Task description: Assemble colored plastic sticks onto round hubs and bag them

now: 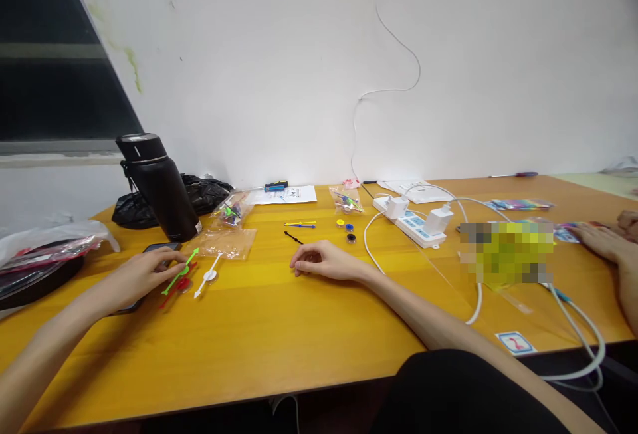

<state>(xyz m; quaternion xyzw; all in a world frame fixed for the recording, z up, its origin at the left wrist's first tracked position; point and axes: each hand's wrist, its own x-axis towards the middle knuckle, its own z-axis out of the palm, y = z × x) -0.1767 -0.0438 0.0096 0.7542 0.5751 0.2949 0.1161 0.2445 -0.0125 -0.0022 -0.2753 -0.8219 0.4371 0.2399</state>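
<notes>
The grip of the left hand point(144, 276) lies nearly flat, fingers stretched, with the tips on the upper end of the green pointer point(182, 270); whether they pinch it or only touch it, I cannot tell; this green pointer lies on the desk point(279, 327) right at those fingertips, against a red pointer point(178, 285), with a white pointer point(208, 276) just beside; the grip of the right hand point(323, 261) is loosely curled, tips on the desk, holding nothing that I can see, near a thin black pointer point(294, 238); in my judgement such thin plastic is best taken close to its round hub, between thumb and one finger, and lifted straight, so the red one is not dragged along; a dark phone point(160, 246) is mostly hidden under the left hand; the inside of the right palm is hidden too; the small coloured discs point(349, 228) are too small to make out; one patch beside the power strip point(413, 224) is blurred; another person's hand point(601, 241) is cut off at the right edge.
</notes>
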